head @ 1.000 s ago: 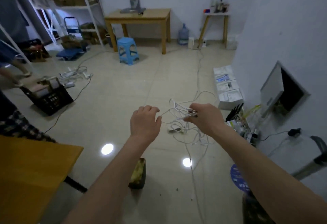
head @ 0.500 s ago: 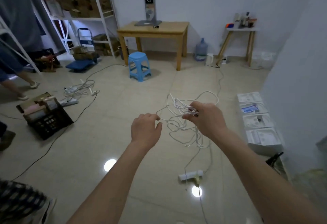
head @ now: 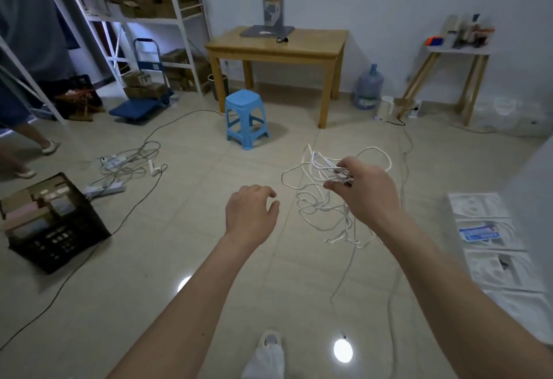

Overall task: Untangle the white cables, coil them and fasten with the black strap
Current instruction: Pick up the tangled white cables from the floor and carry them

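A tangle of thin white cables [head: 321,208] hangs in the air from my right hand [head: 363,193], which pinches a bunch of the strands at its fingertips. Loops stick out above and to the left of the fingers, and loose ends dangle below. My left hand [head: 251,214] hovers just left of the tangle with loosely curled fingers, holding nothing and not touching the cables. A small black strap-like loop [head: 281,39] lies on the wooden table [head: 314,46] at the far wall.
A blue stool [head: 246,118] stands ahead. At the left lie a black crate [head: 57,238], power strips with cords [head: 119,169] and a black cord across the floor. White boxes [head: 490,247] line the right wall. Another person's legs [head: 27,151] are at far left.
The view has swung up and left, away from the right wall. My right hand has kept its hold and carried the cable tangle along; my left hand stays beside it.
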